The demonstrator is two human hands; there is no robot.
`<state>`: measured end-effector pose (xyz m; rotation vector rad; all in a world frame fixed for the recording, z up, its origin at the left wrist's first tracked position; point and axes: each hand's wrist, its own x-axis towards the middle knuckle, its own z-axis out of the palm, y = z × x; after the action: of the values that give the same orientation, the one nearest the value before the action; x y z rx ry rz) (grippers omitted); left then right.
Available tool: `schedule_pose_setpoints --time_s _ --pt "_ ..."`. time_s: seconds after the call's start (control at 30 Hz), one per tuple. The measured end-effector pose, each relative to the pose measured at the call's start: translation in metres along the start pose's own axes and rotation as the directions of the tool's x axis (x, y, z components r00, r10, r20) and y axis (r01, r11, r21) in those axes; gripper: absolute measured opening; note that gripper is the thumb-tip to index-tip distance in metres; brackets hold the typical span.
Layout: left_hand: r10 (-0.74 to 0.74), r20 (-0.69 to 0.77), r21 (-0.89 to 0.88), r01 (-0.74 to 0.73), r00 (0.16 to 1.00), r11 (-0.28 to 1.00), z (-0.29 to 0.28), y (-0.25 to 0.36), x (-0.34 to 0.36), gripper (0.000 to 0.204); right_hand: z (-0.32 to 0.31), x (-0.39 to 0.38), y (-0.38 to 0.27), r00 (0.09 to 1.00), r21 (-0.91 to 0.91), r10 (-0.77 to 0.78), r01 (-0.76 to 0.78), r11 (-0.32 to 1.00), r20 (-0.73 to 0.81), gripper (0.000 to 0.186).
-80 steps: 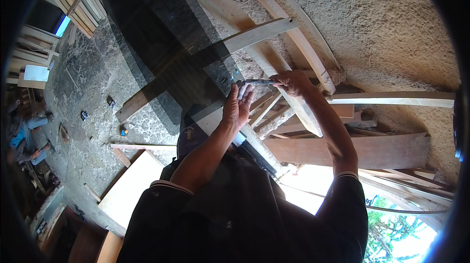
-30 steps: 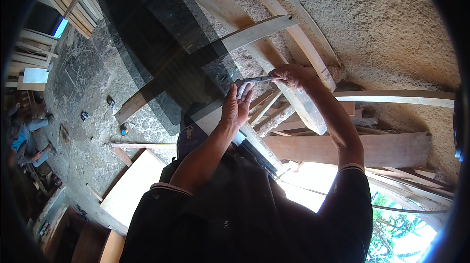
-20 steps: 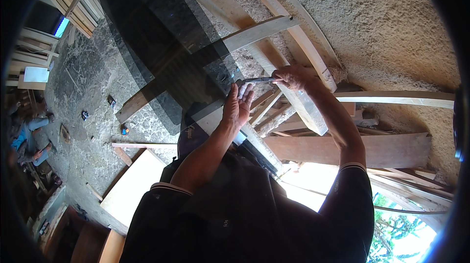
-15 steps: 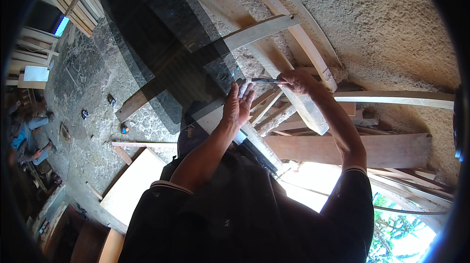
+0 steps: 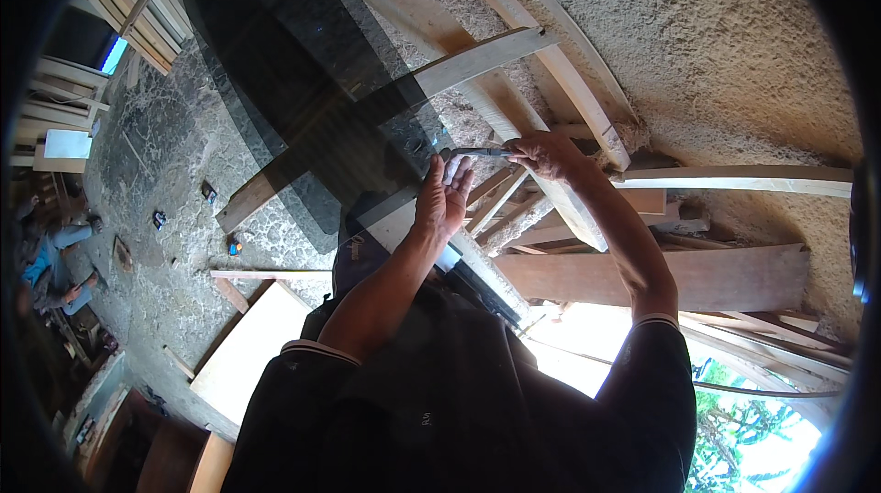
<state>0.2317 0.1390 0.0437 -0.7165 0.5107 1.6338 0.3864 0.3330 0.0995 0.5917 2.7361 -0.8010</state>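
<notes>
My right hand (image 5: 541, 154) is closed round the end of a slim grey metal hand tool (image 5: 482, 152); its exact kind is too small to tell. The tool points left, its far end beside the fingertips of my left hand (image 5: 442, 204). That hand is turned palm up with fingers stretched and apart, and pale light or dust shows on some fingers. Whether the tool touches them I cannot tell. Below both hands a long wooden beam (image 5: 574, 209) slants, and a wooden crosspiece (image 5: 482, 62) runs over it just beyond.
A see-through dark overlay covers the upper left. On the right, a reddish board (image 5: 734, 275) and other lumber lie by a sawdust heap (image 5: 707, 53). A pale panel (image 5: 252, 346) lies on the stained floor (image 5: 165, 144). Another person (image 5: 64, 264) sits at the far left.
My right hand has shifted slightly left with the tool, whose far end is now nearer and over my left fingers. My left hand has hardly moved.
</notes>
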Motion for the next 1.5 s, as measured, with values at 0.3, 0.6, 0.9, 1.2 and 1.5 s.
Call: schedule_pose_setpoints --time_s 0.3,0.6,0.9,1.2,1.5 --pt "0.013 -0.006 0.000 -0.013 1.000 1.000 -0.003 -0.001 0.003 0.073 0.002 -0.001 -0.001 0.998 -0.006 0.043 -0.043 0.999 0.043 0.021" --pt "0.010 0.006 0.017 -0.010 1.000 1.000 -0.003 -0.001 0.002 0.075 0.003 -0.001 0.002 0.997 -0.049 0.037 -0.033 0.998 0.075 0.019" --pt "0.027 0.045 0.078 -0.031 0.999 0.996 -0.005 -0.002 0.003 0.077 0.009 -0.013 -0.006 0.996 0.008 0.058 -0.058 0.998 -0.062 0.023" --pt "0.049 0.024 0.072 -0.050 0.999 0.996 -0.001 -0.002 0.001 0.078 0.015 -0.013 -0.006 0.993 0.001 0.011 -0.011 1.000 -0.117 0.019" --pt "0.056 0.000 0.033 -0.056 0.998 0.998 -0.001 -0.002 0.003 0.079 0.018 -0.011 -0.005 0.993 -0.021 0.102 -0.103 0.994 -0.053 0.031"
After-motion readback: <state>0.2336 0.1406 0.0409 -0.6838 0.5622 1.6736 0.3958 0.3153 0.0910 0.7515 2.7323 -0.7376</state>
